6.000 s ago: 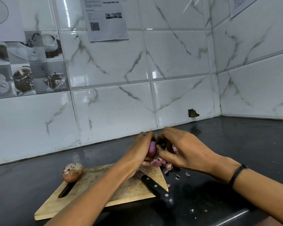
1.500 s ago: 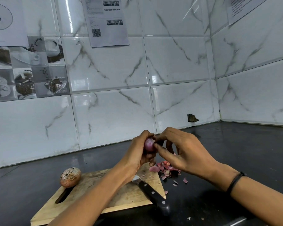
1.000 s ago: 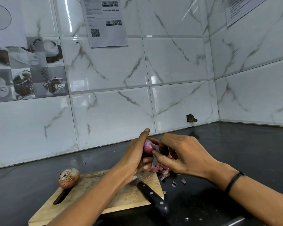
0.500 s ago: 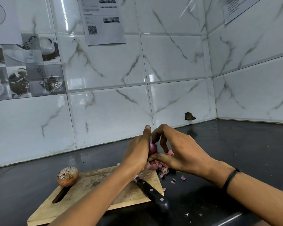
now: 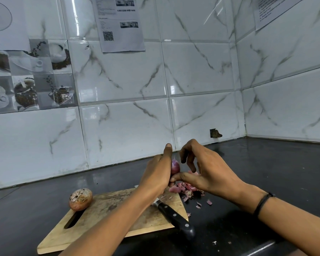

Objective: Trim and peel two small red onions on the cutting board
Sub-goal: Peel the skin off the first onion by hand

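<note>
My left hand (image 5: 156,174) grips a small purple-red onion (image 5: 175,166) above the right end of the wooden cutting board (image 5: 107,217), thumb pointing up. My right hand (image 5: 209,172) is beside it, its thumb touching the onion's underside and its fingers loosely curled just off the top. A second onion (image 5: 80,199), still in its dry brown skin, sits at the board's far left corner. A black-handled knife (image 5: 175,218) lies across the board's right end, its blade partly hidden under my left arm.
Pink onion peelings (image 5: 187,189) lie heaped on the black counter just right of the board, with small scraps (image 5: 203,203) nearer me. White marble tiles rise behind and to the right. The counter's front edge (image 5: 277,242) runs at lower right.
Both hands have kept turning and picking at the onion. My left thumb has lifted upright and my right fingers have opened away from the top of the onion.
</note>
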### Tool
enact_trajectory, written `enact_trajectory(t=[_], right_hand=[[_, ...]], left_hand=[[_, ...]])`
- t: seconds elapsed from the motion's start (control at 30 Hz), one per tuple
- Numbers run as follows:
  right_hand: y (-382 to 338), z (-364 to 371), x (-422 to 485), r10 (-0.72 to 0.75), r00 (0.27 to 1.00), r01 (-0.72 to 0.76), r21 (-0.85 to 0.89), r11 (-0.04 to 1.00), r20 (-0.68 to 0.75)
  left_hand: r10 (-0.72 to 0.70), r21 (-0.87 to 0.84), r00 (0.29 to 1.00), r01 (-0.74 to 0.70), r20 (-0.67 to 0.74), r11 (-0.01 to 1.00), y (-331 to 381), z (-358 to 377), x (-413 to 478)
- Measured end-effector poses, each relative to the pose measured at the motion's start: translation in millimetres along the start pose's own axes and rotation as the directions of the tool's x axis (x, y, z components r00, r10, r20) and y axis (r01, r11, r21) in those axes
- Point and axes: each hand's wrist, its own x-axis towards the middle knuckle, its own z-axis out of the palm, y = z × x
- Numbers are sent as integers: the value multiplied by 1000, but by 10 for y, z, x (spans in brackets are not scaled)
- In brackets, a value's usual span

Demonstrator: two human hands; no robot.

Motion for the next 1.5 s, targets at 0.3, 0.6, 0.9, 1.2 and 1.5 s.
enact_trajectory(t=[0.3,0.6,0.9,1.2,1.5], right_hand=[[-29,37,2,-58,997,59,-27,998,45],[-21,6,26,-39,999,40,34,999,-12],[51,40,6,-22,997,35,-182,983,70],[-29,-52,11,-38,999,36,-63,997,-19],[-62,-17,-2,-106,994,107,-70,992,28]], left_hand=[[33,-52,999,-33,7,998,1,14,6],[-65,-105,997,69,36,992,-51,12,-21],[-196,-372,961,258,197,891,-15,-105,34],[-153,-370,960,233,233,899,20,-99,-2],[-85,-220,975,131,207,967,43,-40,-53]])
